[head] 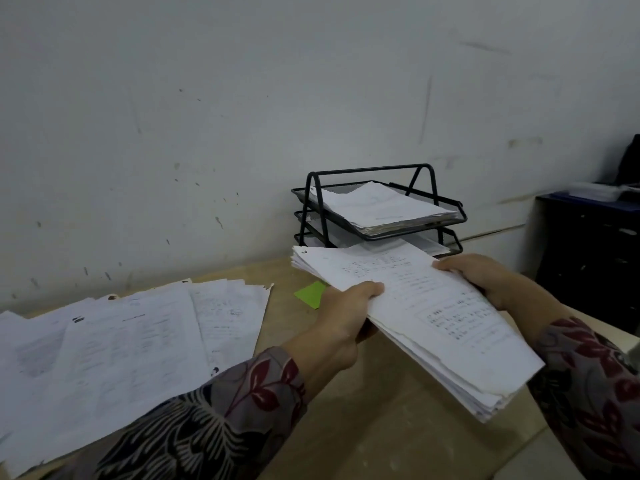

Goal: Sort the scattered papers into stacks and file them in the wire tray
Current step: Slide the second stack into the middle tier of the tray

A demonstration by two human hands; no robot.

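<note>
Thick white printed paper stack [426, 317], held above tan wooden bench [363, 427] just in front of black three-tier wire tray [377, 206]; left hand [346, 317] clamping one long edge, right hand [485, 275] pinching the opposite edge. Looks floppy, heavyish, loose sheets likely to slide, so best gripped mid-edge both sides. More scattered white sheets [121, 351] lying on bench at left.

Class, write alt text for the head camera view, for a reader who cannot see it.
Two hands, left hand and right hand, hold a thick stack of white printed papers above a tan wooden table, before a black wire three-tier tray already holding papers. More loose white sheets lie spread at left.
</note>
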